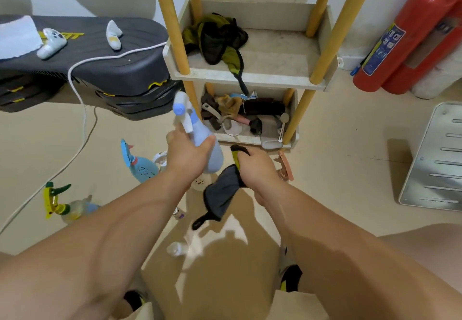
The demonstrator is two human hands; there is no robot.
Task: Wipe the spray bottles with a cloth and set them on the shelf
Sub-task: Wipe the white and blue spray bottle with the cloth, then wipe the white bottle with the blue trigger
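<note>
While a yellow-green spray bottle (58,204) and a blue spray bottle (140,164) sit on the floor at left, we see the left hand (186,154) with fingers curled round a pale blue spray bottle (197,132), held tilted in the air before the shelf (250,79). Just right of it, the right hand (257,169) clutches a grey cloth (220,194) that hangs below the fist; a red fire extinguisher (405,37) stands far right.

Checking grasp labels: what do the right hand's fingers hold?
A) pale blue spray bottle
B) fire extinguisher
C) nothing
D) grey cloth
D: the right hand grips the grey cloth, which hangs below it, while the left hand holds the pale blue spray bottle.
</note>
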